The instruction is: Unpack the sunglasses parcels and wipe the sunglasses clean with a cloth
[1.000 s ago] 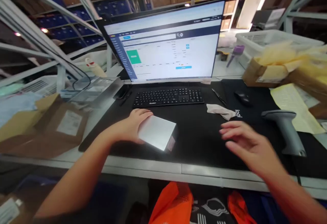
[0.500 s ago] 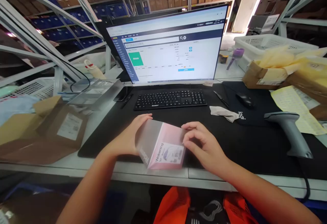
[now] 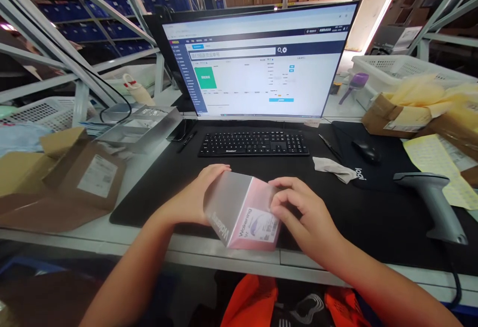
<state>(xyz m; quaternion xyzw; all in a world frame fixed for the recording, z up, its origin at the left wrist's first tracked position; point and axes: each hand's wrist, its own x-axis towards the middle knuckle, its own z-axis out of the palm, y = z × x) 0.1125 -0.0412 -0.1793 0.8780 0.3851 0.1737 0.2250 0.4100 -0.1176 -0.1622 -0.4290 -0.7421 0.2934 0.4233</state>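
A small pink and grey box (image 3: 231, 202) with "Wakening" printed on two faces is held tilted above the desk's front edge. My left hand (image 3: 196, 195) is wrapped round its grey left side, with the fingertips hidden behind it. On the pink face is a white label (image 3: 259, 225) with small print and a drawing. My right hand (image 3: 302, 207) has its curled thumb and fingers at the box's right edge, beside the label. Its fingertips touch the box there; whether they pinch a corner of the label cannot be made out.
Beyond the box are a keyboard (image 3: 254, 144) and a monitor (image 3: 257, 68). To the right lie a crumpled tissue (image 3: 334, 168), a pen (image 3: 329, 145), a mouse (image 3: 366, 151) and a barcode scanner (image 3: 429, 200). An opened cardboard box (image 3: 67, 177) stands left.
The view has shifted slightly, so the monitor and desk items sit a little differently. Both hands keep their grip on the box, which shows a bit more of its grey side.
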